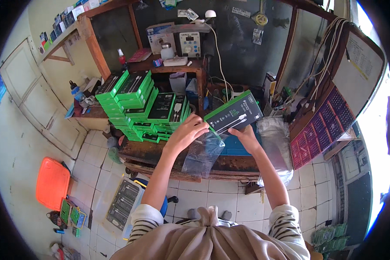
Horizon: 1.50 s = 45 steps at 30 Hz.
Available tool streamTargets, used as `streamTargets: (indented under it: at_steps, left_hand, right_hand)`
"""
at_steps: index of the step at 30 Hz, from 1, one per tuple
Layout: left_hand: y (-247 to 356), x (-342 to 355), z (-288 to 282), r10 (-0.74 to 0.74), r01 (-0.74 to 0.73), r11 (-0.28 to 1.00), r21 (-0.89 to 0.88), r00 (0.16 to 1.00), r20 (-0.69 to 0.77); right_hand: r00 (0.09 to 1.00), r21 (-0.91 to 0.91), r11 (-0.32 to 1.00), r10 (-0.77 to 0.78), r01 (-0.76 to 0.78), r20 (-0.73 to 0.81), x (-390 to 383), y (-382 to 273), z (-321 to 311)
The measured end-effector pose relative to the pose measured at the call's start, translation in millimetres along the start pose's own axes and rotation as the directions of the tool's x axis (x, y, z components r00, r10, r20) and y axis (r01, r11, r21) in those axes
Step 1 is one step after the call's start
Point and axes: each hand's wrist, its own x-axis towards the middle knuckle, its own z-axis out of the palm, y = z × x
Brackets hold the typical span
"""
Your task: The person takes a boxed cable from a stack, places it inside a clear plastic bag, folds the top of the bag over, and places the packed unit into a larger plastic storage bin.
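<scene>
A black and green cable box [236, 113] is held tilted above the front of the workbench. My right hand [247, 138] grips its lower edge, with the thumb on the printed face. At the box's left end, my left hand [187, 133] is closed on a clear plastic bag [203, 156], which hangs down over the bench edge. The bag's upper part lies against the box's lower left corner; how far it covers the box I cannot tell. Left of my left hand stand several stacks of similar green and black boxes [136, 104].
A blue flat surface [238, 146] lies under my right hand. Beside it is a pile of clear plastic bags [275, 141]. A bin of boxes [123, 203] and an orange lid [53, 182] are on the floor at left. Cables [329, 56] hang at right.
</scene>
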Motion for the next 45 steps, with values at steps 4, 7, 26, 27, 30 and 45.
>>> streamTargets:
  at_steps: [4,7,26,27,30,45]
  left_hand:
    - [-0.9,-1.9,-4.5,0.069,-0.072,0.992,0.099,0.997,0.032]
    - [-3.5,-3.1,-2.2,0.075,-0.08,0.994,0.071,0.995,0.07]
    - [-4.8,-20.9,5.5,0.278,-0.277,0.95,0.144,0.961,0.017]
    - [-4.6,-21.4,5.9,0.282,-0.285,0.947,0.152,0.959,0.037]
    - [-6.6,-24.7,9.2,0.268,-0.271,0.953,0.139,0.963,0.043]
    - [-15.2,-35.8,9.6,-0.095,0.069,0.977,-0.2,0.988,-0.123]
  right_hand:
    - [0.999,-0.182,0.982,0.045,-0.041,0.015,-5.5,-9.5,-10.3]
    - [0.998,-0.207,0.978,0.025,-0.012,0.062,-9.4,-24.1,-12.3]
    - [0.921,-0.154,0.959,0.271,-0.236,0.278,-3.6,-20.6,-27.4]
    - [0.923,-0.237,0.953,0.255,-0.189,0.289,-2.3,-24.8,-26.3]
    - [0.907,-0.448,0.882,0.302,-0.147,0.295,5.1,-33.4,-23.9]
    - [0.974,-0.743,0.657,0.054,0.13,0.218,-0.3,-8.9,-36.9]
